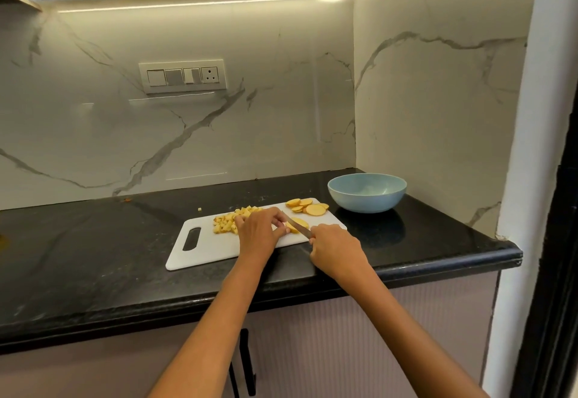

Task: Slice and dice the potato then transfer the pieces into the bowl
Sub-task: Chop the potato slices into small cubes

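Left hand (261, 225) pinning potato slice (297, 225) near cutting board (203, 247) front edge; right hand (333, 246) gripping knife (297, 225), handle hidden. Blue bowl (366, 192) sitting just beyond board's right end.

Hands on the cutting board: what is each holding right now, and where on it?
Right hand grips the knife by its handle. Left hand pinches the potato slices under the blade at their left end with its fingertips.
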A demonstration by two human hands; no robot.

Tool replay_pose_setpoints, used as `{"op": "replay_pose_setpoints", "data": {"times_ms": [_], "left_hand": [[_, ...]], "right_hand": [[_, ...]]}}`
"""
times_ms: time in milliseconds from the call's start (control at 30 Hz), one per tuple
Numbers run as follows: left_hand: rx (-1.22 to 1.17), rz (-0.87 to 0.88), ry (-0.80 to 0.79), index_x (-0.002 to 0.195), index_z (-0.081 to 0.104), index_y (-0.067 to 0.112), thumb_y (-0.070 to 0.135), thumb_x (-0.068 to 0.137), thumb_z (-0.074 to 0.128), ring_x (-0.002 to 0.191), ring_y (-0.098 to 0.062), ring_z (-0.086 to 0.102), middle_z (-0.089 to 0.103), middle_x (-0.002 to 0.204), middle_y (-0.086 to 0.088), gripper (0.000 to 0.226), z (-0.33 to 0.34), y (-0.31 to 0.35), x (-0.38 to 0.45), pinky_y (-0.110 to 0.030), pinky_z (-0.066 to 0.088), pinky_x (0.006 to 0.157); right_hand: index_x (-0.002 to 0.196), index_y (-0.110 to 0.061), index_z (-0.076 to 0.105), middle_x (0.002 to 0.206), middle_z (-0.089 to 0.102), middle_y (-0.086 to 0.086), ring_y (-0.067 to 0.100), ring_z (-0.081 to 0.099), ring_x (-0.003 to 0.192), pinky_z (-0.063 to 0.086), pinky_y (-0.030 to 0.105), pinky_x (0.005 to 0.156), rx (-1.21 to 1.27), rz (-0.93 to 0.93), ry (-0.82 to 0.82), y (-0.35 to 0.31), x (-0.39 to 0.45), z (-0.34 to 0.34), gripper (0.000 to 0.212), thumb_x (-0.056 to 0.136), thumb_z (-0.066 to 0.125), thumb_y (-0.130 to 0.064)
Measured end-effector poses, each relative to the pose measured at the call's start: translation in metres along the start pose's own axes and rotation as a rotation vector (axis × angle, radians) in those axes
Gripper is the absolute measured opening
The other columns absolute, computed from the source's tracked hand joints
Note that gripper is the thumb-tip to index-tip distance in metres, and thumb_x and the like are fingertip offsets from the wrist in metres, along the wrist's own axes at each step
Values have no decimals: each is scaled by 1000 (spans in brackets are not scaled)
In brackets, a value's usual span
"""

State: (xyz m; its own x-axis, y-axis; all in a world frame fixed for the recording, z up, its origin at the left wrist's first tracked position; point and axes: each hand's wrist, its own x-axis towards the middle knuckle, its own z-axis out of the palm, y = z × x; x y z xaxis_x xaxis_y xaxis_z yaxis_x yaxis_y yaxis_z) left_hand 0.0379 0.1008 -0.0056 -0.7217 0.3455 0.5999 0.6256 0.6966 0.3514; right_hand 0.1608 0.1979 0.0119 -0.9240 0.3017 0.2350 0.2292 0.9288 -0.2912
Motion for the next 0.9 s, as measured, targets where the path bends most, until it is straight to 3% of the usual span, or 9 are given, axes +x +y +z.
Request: {"op": "replay_pose_setpoints", "data": {"times_ms": [567,900], "left_hand": [[23,36,-77,87,70,31,29,86,63,82,-3,43,67,97,12,7,1,-1,2,-29,13,74],[3,46,-123,89,72,26,29,85,65,90,-11,53,68,98,9,8,2,-4,9,-30,18,80]], "right_hand": [[122,-11,52,114,58,9,19,58,100,44,27,79,-26,-41,-17,-4,-3,-1,27,95,51,-17],[118,-8,55,110,60,10,21,59,99,48,29,83,-14,-36,-102,-3,14,-6,27,93,55,-18]]}}
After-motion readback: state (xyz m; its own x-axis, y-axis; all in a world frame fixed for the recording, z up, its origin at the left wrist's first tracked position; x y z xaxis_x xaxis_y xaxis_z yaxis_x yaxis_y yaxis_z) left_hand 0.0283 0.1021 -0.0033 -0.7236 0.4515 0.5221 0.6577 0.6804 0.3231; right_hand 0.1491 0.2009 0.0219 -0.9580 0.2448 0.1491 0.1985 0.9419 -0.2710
